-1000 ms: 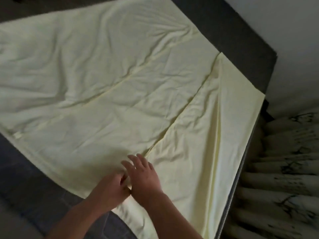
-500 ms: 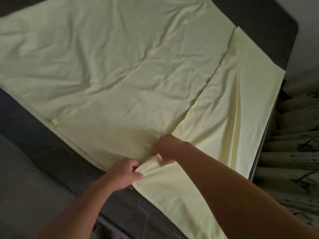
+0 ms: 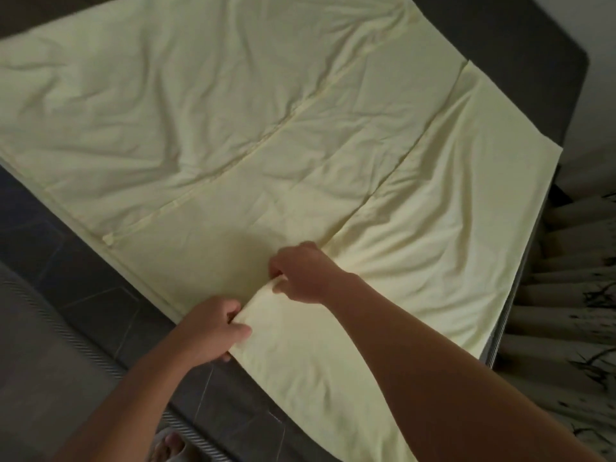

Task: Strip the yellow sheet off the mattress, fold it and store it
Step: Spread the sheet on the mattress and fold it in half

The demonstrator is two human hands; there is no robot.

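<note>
I see my left hand (image 3: 213,328) curled, pinching the yellow sheet (image 3: 233,128). My right hand (image 3: 300,273), at its two o'clock, pinches it too. Both forearms are bare.

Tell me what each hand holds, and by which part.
Both hold the yellow sheet: the left hand grips its near edge, the right hand pinches the raised fold just beyond.
</note>
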